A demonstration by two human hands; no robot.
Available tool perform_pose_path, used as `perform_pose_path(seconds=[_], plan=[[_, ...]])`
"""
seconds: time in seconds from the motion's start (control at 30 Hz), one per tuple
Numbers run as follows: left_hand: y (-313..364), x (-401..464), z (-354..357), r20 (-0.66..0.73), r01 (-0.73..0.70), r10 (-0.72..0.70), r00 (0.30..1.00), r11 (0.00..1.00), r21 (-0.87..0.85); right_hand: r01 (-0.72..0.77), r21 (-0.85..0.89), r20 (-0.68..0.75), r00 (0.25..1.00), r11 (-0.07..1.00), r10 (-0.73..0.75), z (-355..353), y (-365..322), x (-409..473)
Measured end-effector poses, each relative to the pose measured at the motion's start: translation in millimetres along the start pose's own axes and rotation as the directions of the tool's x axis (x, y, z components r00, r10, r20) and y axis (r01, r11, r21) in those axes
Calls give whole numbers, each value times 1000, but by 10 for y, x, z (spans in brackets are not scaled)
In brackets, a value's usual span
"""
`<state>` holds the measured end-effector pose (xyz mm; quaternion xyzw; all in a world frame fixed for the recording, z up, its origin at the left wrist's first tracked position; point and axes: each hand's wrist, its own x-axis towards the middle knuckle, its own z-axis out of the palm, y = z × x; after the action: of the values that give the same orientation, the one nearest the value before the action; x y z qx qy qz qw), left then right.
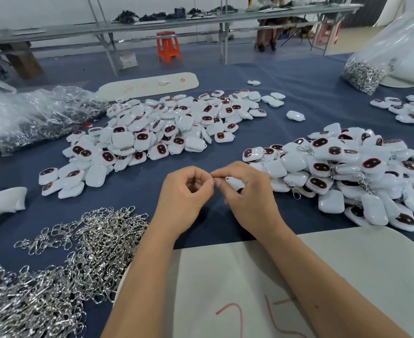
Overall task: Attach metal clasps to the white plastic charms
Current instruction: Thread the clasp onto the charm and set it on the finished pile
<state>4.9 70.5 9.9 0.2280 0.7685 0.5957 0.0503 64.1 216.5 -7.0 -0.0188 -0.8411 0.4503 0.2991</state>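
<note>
Overhead-lit, the blue cloth-covered tabletop (298, 76) carries heaps of white plastic charms (166, 128); silver metal clasps (62, 259) fill its near-left corner. Both hands, left (181, 193) and right (249, 193), pinch a charm together; an orange plastic stool (168, 46) stands beyond.

Surface: my work table (303, 76), covered in dark blue cloth.
Landmark: the white board (347, 276) with red marks under my forearms, at the near edge.
Left of board: loose heap of silver metal clasps (62, 259), touching its left edge.
Beyond board, left: broad pile of white plastic charms (162, 132), some showing dark red-rimmed faces.
Beyond board, right: second charm pile (347, 174), a few with clasps showing.
Far left of board: crumpled clear bag (35, 115) holding metal parts.
Far right, beyond board: another clear bag of clasps (364, 74); a small charm group (410, 111) near it.
Far centre: long white board (149, 85) past the left charm pile.
</note>
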Motion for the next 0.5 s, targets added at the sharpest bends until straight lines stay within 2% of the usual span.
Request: perform_pose_path(seconds=[0.1,0.23,0.33,0.5], plan=[[-4,-2,-9,-13,-25,24,1000,1000,-18,-151,134,145,981,979,131,-12,16,11],[-3,-6,9,-14,-55,55,998,998,0,-195,253,125,978,948,168,-44,33,33],[-28,-13,28,-18,-91,92,996,995,43,-216,249,121,974,944,191,-24,38,26],[-44,16,20,-57,-136,139,989,989,61,-236,240,201,961,942,189,-48,30,41]])
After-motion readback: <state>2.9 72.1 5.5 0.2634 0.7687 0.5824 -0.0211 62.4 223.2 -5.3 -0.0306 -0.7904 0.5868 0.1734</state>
